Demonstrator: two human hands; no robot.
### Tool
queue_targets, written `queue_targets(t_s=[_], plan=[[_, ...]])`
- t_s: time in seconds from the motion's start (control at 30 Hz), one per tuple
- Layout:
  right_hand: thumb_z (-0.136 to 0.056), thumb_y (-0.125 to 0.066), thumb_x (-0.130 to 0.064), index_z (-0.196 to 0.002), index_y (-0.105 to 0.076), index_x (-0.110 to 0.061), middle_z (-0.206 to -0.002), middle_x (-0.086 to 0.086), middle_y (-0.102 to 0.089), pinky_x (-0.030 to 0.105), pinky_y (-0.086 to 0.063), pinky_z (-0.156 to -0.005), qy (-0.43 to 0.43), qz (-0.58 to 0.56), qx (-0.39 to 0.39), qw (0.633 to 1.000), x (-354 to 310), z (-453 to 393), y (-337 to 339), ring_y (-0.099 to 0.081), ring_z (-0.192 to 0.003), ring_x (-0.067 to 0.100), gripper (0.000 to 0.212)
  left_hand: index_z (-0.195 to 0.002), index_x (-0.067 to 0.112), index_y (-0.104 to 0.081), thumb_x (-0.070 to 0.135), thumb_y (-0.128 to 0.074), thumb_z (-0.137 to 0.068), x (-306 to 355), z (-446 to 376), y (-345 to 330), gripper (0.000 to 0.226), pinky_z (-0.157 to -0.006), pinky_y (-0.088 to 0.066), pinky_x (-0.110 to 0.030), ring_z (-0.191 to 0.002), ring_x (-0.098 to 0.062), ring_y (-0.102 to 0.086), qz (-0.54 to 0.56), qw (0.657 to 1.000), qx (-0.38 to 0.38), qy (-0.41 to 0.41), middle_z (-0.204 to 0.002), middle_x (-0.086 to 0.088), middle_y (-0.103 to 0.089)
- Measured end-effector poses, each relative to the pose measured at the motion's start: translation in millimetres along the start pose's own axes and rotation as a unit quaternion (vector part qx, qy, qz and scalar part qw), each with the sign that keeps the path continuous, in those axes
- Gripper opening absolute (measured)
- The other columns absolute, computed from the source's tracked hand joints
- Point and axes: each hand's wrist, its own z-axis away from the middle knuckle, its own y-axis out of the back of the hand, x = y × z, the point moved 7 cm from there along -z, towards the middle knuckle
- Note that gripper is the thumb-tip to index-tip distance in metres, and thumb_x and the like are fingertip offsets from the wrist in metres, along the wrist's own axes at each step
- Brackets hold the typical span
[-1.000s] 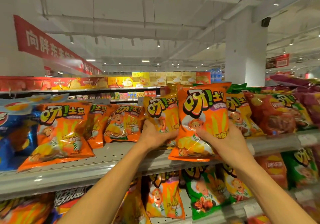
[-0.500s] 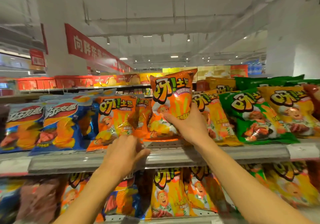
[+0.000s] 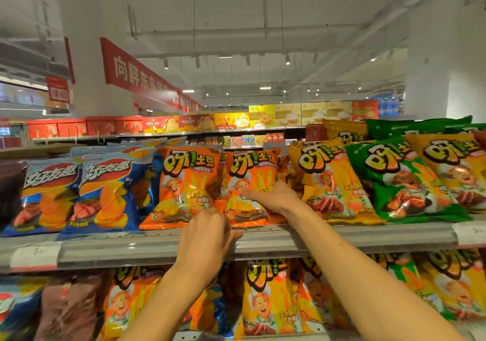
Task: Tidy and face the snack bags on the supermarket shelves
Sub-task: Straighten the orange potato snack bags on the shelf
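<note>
An orange snack bag (image 3: 249, 172) stands upright on the top shelf (image 3: 368, 238), facing me, between another orange bag (image 3: 184, 182) and a yellow bag (image 3: 326, 177). My right hand (image 3: 273, 198) grips its lower right part, thumb across the front. My left hand (image 3: 207, 232) is at the shelf's front edge with curled fingers, against the bottom edges of the two orange bags. Its fingertips are hidden, so a grip cannot be made out.
Blue chip bags (image 3: 110, 190) fill the shelf to the left, and green (image 3: 402, 177) and yellow bags lie to the right. The lower shelf holds several more orange and yellow bags (image 3: 265, 301). A white price label (image 3: 34, 257) sits on the rail.
My right hand lowered the orange bag from mid-air onto the shelf beside the other orange bag. My left hand rose from below the shelf rail to the bags' bottom edges.
</note>
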Motion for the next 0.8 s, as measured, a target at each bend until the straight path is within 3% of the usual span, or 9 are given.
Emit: queue_targets(t_s=[0.07, 0.13, 0.2, 0.27, 0.37, 0.43, 0.57, 0.73, 0.8], plan=[[-0.068, -0.072, -0.079, -0.115, -0.061, -0.016, -0.115, 0.006, -0.066, 0.038, -0.053, -0.09, -0.004, 0.042, 0.014, 0.999, -1, 8, 3, -0.061, -0.093, 0.018, 0.079, -0.08, 0.023, -0.07, 0.057, -0.065, -0.087, -1, 0, -1, 0.035, -0.063, -0.051, -0.034, -0.076, -0.017, -0.059, -0.003, 1.0, 0.009, 0.002, -0.084, 0.006, -0.057], [-0.068, -0.062, -0.086, -0.143, -0.041, -0.005, -0.138, 0.014, -0.056, 0.046, -0.049, -0.103, 0.017, 0.1, 0.053, 0.993, -5, 20, 9, -0.055, -0.124, 0.033, 0.112, -0.083, 0.022, -0.071, 0.056, -0.066, -0.087, 0, 0, 0, 0.034, -0.061, -0.049, -0.033, -0.078, -0.018, -0.06, -0.01, 1.0, 0.009, 0.009, -0.086, 0.004, -0.061], [-0.071, -0.053, -0.09, -0.153, -0.026, -0.004, -0.146, 0.017, -0.05, 0.047, -0.047, -0.106, 0.065, 0.13, 0.089, 0.985, -12, 37, 17, -0.048, -0.134, 0.037, 0.122, -0.086, 0.022, -0.073, 0.055, -0.067, -0.087, 1, -1, -1, 0.034, -0.062, -0.049, -0.032, -0.081, -0.018, -0.062, -0.008, 1.0, 0.006, 0.024, -0.09, 0.003, -0.064], [-0.079, -0.051, -0.085, -0.155, -0.029, -0.009, -0.145, 0.012, -0.052, 0.042, -0.046, -0.104, 0.123, 0.129, 0.116, 0.977, -15, 56, 29, -0.048, -0.135, 0.032, 0.109, -0.093, 0.023, -0.072, 0.055, -0.068, -0.087, 4, 1, -2, 0.033, -0.068, -0.052, -0.034, -0.088, -0.018, -0.062, 0.0, 0.999, 0.004, 0.048, -0.096, 0.002, -0.064], [-0.09, -0.057, -0.066, -0.142, -0.053, -0.019, -0.132, 0.0, -0.063, 0.028, -0.039, -0.094, 0.209, 0.101, 0.161, 0.959, -4, 84, 61, -0.055, -0.126, 0.021, 0.07, -0.107, 0.021, -0.067, 0.05, -0.067, -0.088, 25, 8, 3, 0.034, -0.076, -0.05, -0.036, -0.098, -0.023, -0.057, 0.0, 0.997, 0.054, 0.063, -0.1, -0.001, -0.059], [-0.092, -0.061, -0.056, -0.131, -0.065, -0.022, -0.118, -0.008, -0.07, 0.026, -0.048, -0.095, 0.235, 0.038, 0.168, 0.957, 12, 99, 91, -0.063, -0.11, 0.01, 0.052, -0.105, 0.017, -0.067, 0.043, -0.068, -0.09, 57, 13, 8, 0.03, -0.08, -0.047, -0.038, -0.1, -0.025, -0.055, 0.056, 0.991, 0.112, 0.054, -0.098, -0.002, -0.06], [-0.092, -0.068, -0.04, -0.11, -0.073, -0.023, -0.089, -0.024, -0.066, 0.002, -0.046, -0.068, 0.246, -0.039, 0.208, 0.946, 65, 110, 164, -0.062, -0.085, -0.015, 0.025, -0.095, 0.021, -0.067, 0.034, -0.067, -0.091, 152, 13, 0, 0.014, -0.083, -0.043, -0.031, -0.097, -0.015, -0.056, 0.225, 0.96, 0.161, 0.031, -0.096, 0.004, -0.062], [-0.093, -0.066, -0.033, -0.102, -0.07, -0.02, -0.091, -0.013, -0.069, 0.006, -0.047, -0.07, 0.229, -0.038, 0.282, 0.931, 143, 102, 278, -0.063, -0.083, -0.008, 0.016, -0.112, 0.018, -0.065, 0.034, -0.069, -0.091, 277, -18, -40, 0.027, -0.084, -0.043, -0.024, -0.099, -0.011, -0.058, 0.341, 0.929, 0.143, 0.019, -0.104, 0.007, -0.061], [-0.094, -0.065, -0.034, -0.106, -0.067, -0.022, -0.098, -0.003, -0.07, 0.025, -0.052, -0.083, 0.202, -0.008, 0.331, 0.922, 173, 93, 325, -0.064, -0.09, 0.006, 0.018, -0.127, 0.017, -0.057, 0.039, -0.069, -0.089, 311, -36, -58, 0.046, -0.092, -0.045, -0.028, -0.109, -0.013, -0.055, 0.365, 0.923, 0.114, 0.038, -0.115, 0.006, -0.057]])
